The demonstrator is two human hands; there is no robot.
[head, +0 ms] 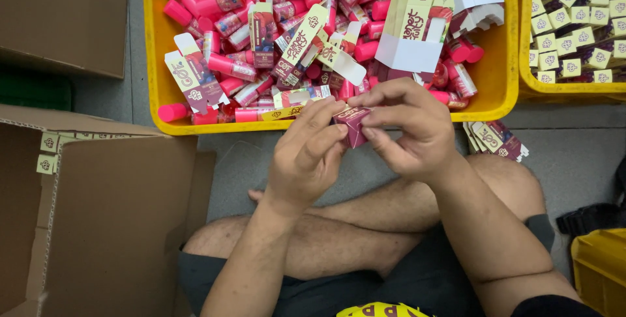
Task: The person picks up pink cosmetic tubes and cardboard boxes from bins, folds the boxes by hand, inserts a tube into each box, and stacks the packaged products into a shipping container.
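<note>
Grey floor carries everything, the person sitting cross-legged on it. Both hands close on one small dark-pink carton (352, 125): the left hand (306, 157) pinches its lower end, the right hand (411, 131) presses its top flap. Closing the carton looks like the step in hand; tucking the flap calls for a fine fingertip push. Just beyond sits a yellow bin (486, 92) of pink tubes (228, 66) and flat cartons, another bin (528, 86) of filled cartons at right, cardboard boxes (117, 226) left, leaving little room.
</note>
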